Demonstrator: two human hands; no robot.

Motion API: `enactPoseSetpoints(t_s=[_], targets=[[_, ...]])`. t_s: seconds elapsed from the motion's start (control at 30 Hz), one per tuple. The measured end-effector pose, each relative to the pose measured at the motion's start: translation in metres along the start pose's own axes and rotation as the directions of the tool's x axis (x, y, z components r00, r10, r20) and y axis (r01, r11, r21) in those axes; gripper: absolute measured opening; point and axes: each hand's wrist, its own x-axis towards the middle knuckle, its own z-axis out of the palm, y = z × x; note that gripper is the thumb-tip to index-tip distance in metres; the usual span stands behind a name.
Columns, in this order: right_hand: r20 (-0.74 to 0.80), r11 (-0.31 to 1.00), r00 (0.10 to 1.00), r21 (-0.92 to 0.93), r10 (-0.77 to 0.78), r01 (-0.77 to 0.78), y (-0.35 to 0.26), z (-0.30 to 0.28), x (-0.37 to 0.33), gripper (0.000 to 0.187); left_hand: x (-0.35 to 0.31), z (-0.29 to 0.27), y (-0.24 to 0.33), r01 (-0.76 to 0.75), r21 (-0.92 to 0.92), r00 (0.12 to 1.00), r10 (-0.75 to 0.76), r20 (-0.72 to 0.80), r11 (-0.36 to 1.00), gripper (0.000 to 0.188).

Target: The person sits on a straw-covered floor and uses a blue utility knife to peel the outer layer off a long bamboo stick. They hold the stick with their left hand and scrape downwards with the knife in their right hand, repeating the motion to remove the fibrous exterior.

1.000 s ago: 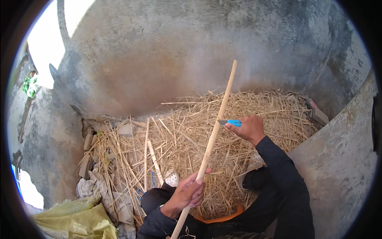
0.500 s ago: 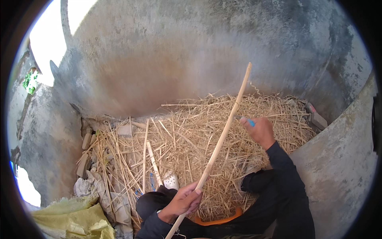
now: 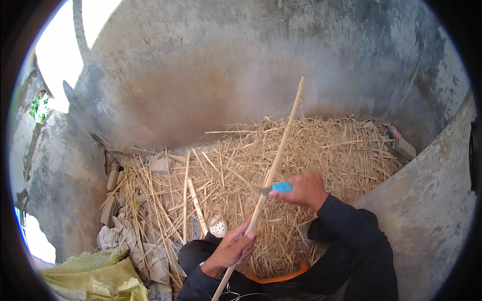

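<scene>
A long pale wooden pole (image 3: 284,142), peeled smooth, slants up from the lower edge toward the wall. Around its lower part my left hand (image 3: 232,249) is closed. My right hand (image 3: 304,189), a little blurred, grips a knife with a blue handle (image 3: 282,187). The knife's short dark blade lies against the pole above my left hand. A thick bed of shavings and straw-like strips (image 3: 336,150) covers the ground beneath.
A grey wall (image 3: 226,60) curves behind the shavings. Left of my knee stand a cut pole (image 3: 197,204) and thinner sticks. A yellow-green sack (image 3: 95,281) lies at lower left, and an orange rim (image 3: 281,277) shows beneath me. A white perforated shoe (image 3: 218,226) is near my left hand.
My right hand has drawn the knife down along the pole, closer to my left hand. The pole's top has shifted slightly left. My left hand keeps its hold.
</scene>
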Motion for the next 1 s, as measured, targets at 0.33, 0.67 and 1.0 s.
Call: enactPoseSetpoints(t_s=[0.33,0.67,1.0], targets=[[0.090,0.983,0.981,0.057,0.170,-0.176,0.009,0.011,0.007,0.076,-0.007,0.004,-0.002,0.024,0.004,0.999,-0.024,-0.039,1.000,0.057],[0.083,0.971,0.971,0.056,0.226,-0.231,0.025,0.012,0.015,0.078,-0.016,0.001,-0.006,0.020,0.108,1.000,-0.019,-0.008,0.994,0.058],[-0.012,0.977,0.977,0.023,0.213,-0.212,0.036,0.025,0.013,0.085,-0.021,0.002,-0.008,0.021,0.173,1.000,-0.019,-0.010,0.985,0.057]])
